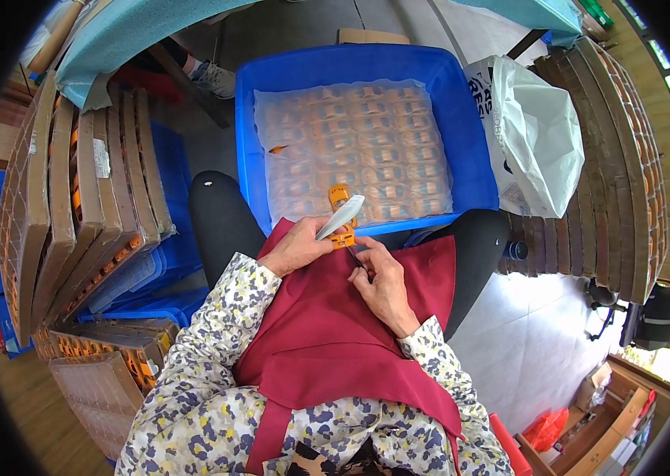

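Observation:
My left hand (303, 244) is closed round an orange toy car (338, 195), holding it just above the near rim of a blue plastic bin. A flat white piece (344, 214), perhaps paper or a cloth, stands up from the same hand across the car. My right hand (383, 279) pinches a thin dark tool (353, 255) whose tip points at the car's near end; its kind is too small to tell. Inside the blue bin (478, 151), rows of similar orange cars show through a translucent sheet (287, 119). A small orange-brown piece (278, 149) lies on that sheet.
Stacked cardboard trays of orange cars (42, 214) lean at my left, with blue bins (168, 170) beside them. A white plastic bag (537, 135) adjoins the bin's right side. More trays (620, 159) stand at far right. A maroon apron (327, 325) covers my lap.

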`<action>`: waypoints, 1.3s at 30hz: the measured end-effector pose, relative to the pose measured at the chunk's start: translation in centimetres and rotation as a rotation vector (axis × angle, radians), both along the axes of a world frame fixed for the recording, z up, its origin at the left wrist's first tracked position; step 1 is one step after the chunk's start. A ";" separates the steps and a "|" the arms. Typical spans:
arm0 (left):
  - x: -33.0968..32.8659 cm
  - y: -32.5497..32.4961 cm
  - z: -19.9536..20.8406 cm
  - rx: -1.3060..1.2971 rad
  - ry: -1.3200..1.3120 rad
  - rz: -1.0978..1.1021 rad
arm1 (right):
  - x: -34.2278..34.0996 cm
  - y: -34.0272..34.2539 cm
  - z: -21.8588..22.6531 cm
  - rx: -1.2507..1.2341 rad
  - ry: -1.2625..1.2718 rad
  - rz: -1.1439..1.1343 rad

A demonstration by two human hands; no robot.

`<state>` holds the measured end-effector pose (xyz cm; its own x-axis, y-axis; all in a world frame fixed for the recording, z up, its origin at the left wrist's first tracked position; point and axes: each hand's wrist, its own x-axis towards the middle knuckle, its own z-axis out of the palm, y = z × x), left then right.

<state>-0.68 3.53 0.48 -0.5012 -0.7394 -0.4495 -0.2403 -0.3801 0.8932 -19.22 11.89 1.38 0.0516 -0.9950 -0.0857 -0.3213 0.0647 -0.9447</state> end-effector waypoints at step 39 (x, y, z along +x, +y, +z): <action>17.1 -13.6 26.9 -1.090 -0.215 0.613 | -3.1 -1.0 -2.0 -0.002 -0.188 -0.132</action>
<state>16.39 -10.11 27.35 0.0605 -0.8598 0.5070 -0.4646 0.4253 0.7767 -22.28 10.89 -0.58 -0.0644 -0.9943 -0.0849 -0.1285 0.0926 -0.9874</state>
